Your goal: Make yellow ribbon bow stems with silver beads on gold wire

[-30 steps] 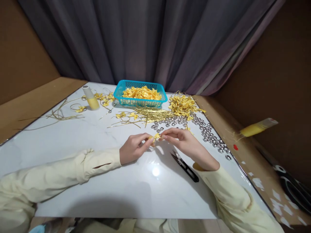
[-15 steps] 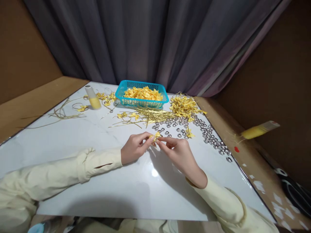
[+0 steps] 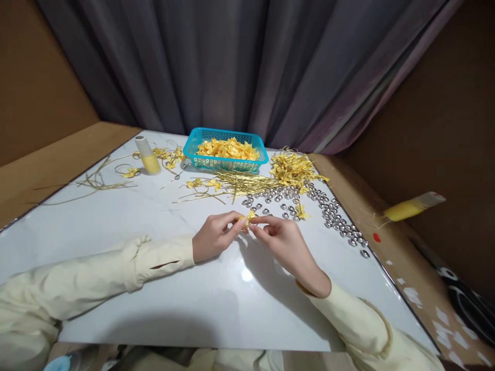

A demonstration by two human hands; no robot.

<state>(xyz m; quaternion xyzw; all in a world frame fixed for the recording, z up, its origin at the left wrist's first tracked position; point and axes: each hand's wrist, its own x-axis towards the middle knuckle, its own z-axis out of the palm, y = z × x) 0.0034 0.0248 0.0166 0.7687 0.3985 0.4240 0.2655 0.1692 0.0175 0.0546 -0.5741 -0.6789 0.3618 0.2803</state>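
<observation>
Between my two hands, just above the white tabletop (image 3: 174, 304), is a small yellow ribbon bow (image 3: 249, 216). My left hand (image 3: 218, 234) pinches it from the left with thumb and fingers. From the right, the thumb and forefinger of my right hand (image 3: 280, 239) close on the bow's other side. Fingertips hide most of the bow, so any small part at its middle cannot be made out. Right behind my hands lie loose silver rings (image 3: 284, 207) and another yellow bow (image 3: 302, 211).
A blue basket (image 3: 226, 166) full of yellow bows stands at the back. Beside it are gold cords (image 3: 247, 183) and a heap of corded bows (image 3: 292, 170). A bottle of yellow stuff (image 3: 149, 157) is at left. Black-handled scissors (image 3: 469, 309) and a yellow-filled tube (image 3: 413, 207) lie right.
My right hand has shifted very slightly, its fingertips still on the bow. The left hand has barely moved, and the things on the table are where they were.
</observation>
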